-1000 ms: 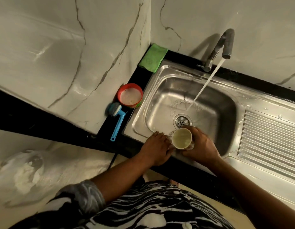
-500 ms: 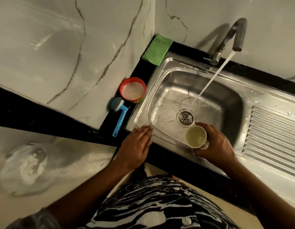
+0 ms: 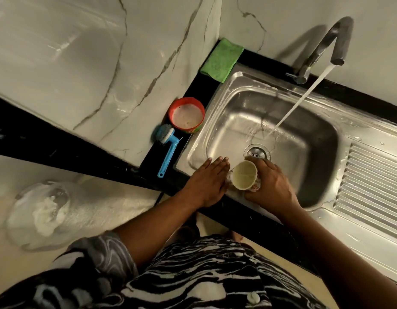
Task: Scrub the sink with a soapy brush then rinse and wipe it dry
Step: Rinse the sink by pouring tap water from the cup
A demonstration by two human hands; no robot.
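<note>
A steel sink (image 3: 224,101) takes a stream of water from the tap (image 3: 326,41), which lands near the drain (image 3: 256,151). My right hand (image 3: 273,186) grips a pale cup (image 3: 244,175) over the sink's near rim. My left hand (image 3: 208,181) lies flat with straight fingers on the near left rim, right beside the cup. A blue-handled brush (image 3: 167,146) lies on the black counter left of the sink, next to a red tub of soapy water (image 3: 187,114). A green cloth (image 3: 222,60) sits at the back corner.
A ribbed steel drainboard (image 3: 371,181) extends to the right of the basin. Marble walls close in behind and to the left. A blob of white foam (image 3: 44,212) lies on the pale surface at lower left.
My left hand slid right along the near rim until it is next to the cup. My right hand with the cup shifted slightly left. Water keeps running.
</note>
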